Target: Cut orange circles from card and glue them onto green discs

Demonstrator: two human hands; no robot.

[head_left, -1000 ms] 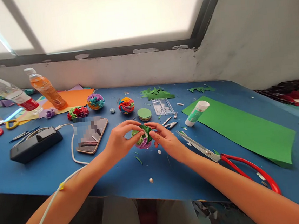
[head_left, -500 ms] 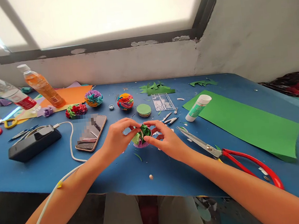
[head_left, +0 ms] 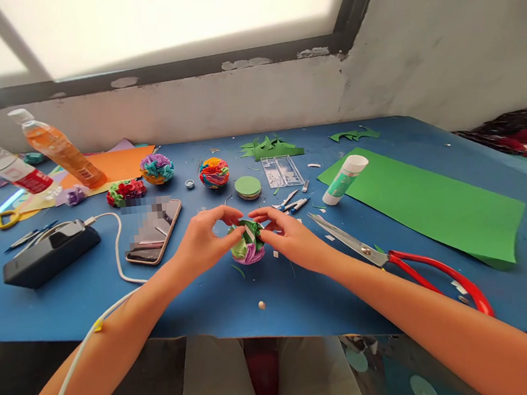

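Between my two hands is a paper flower ball (head_left: 249,253) with green, light green and purple ruffled petals, just above the blue tabletop. My left hand (head_left: 206,239) has its thumb and fingertips on the ball's left and top edge. From the right, my right hand (head_left: 288,235) pinches the dark green petals. A pale strip shows among the green folds. My fingers hide part of the ball's top. Beyond the hands lies a stack of round green paper discs (head_left: 248,187). A multicoloured paper ball (head_left: 214,173) sits to the left of it.
Open red-handled scissors (head_left: 366,251) lie right of my hands. A glue stick (head_left: 344,180) stands tilted by a large green sheet (head_left: 433,212). At left are a phone (head_left: 155,233), a black power bank (head_left: 51,254) with white cable, and two bottles (head_left: 60,147). Pens (head_left: 295,205) lie beyond.
The ball is tipped so more of its purple and light green side shows. My fingers have shifted on the green petals and parted slightly. The whole view has moved a little.
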